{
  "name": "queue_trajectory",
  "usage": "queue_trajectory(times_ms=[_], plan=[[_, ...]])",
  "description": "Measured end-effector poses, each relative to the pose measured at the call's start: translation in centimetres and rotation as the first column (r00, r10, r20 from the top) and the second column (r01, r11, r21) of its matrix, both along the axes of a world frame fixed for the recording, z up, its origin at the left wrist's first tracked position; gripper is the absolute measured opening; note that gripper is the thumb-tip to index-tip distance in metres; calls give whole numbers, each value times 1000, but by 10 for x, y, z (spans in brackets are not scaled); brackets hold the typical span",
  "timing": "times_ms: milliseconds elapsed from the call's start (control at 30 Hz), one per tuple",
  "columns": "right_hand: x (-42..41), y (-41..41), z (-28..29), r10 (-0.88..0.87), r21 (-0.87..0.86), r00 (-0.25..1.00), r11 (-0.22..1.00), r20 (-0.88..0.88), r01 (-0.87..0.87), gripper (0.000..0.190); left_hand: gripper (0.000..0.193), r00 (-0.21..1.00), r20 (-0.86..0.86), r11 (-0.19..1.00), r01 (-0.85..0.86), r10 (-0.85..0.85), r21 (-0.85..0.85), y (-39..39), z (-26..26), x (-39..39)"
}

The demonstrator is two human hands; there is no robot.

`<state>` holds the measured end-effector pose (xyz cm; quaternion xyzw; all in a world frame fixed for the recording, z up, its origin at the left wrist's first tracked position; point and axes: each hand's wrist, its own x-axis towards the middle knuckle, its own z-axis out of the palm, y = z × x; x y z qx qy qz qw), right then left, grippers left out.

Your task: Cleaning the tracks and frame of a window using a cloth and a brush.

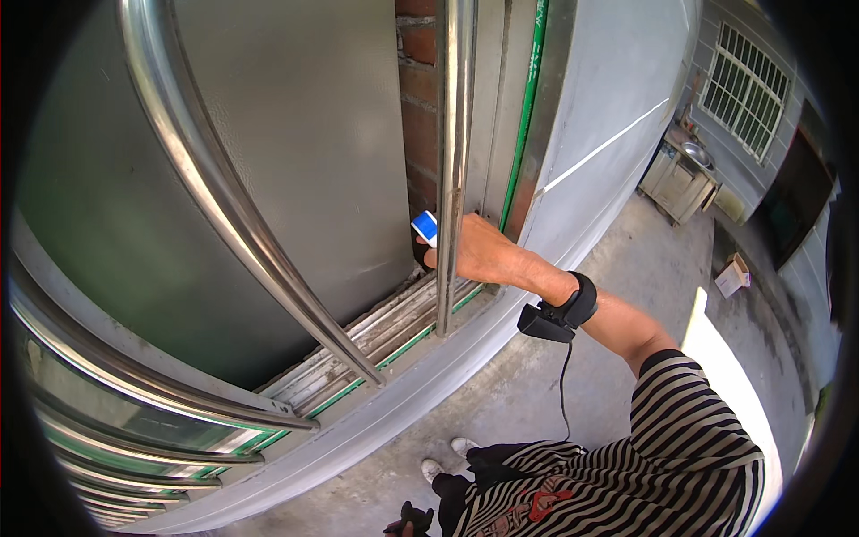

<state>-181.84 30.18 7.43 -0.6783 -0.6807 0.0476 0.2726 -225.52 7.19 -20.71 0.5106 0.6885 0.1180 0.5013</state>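
My right hand reaches past a shiny metal window bar, which crosses in front of its fingers. It grips a small blue and white object, seen end-on and partly hidden, beside the edge of a large grey panel. Behind the bar, brickwork shows between the panel and the window frame. Below the hand runs a dirty window track. My left hand is barely visible at the bottom edge, next to a dark object; its grip is unclear.
More curved metal bars stand to the left. A black wrist device with a hanging cable is strapped to my right arm. On the concrete floor lies a cardboard box; a cabinet with a basin stands farther off.
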Motion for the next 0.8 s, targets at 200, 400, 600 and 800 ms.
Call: queue_trajectory(times_ms=[200,400,600,800], plan=[[-22,7,3,-88,-296,597,919,-798,-261,29,34,1000,3,1000,24,-24,4,9,2,0],[-17,10,25,-41,-194,451,934,-891,-298,42,33,1000,13,1000,-25,25,-5,20,10,5],[-11,-8,37,-68,-304,820,943,-568,-132,24,33,998,48,999,-38,39,-30,19,0,0],[-12,11,12,-28,-333,796,917,-605,-220,31,36,999,-5,999,-42,42,-27,29,9,6]])
